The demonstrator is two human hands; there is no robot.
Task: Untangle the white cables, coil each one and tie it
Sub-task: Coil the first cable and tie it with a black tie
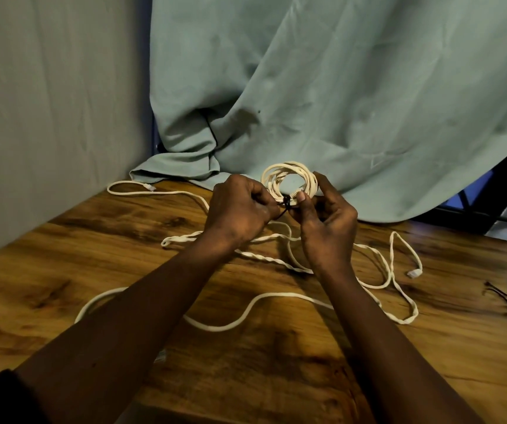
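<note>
A coiled white cable [289, 175] is held upright above the wooden table [62, 270]. My right hand [327, 215] pinches the coil's lower edge, thumb on its strands. A black tie [286, 204] wraps the coil there, and my left hand [240, 209] grips the tie's loose end. More white cable [273, 296] lies loose and partly twisted across the table under my arms, with one connector [414, 273] at the right and another connector [149, 187] at the far left.
A green cloth [338, 87] hangs behind the table and drapes onto its back edge. Spare black ties [504, 293] lie at the table's right side. A grey wall stands on the left.
</note>
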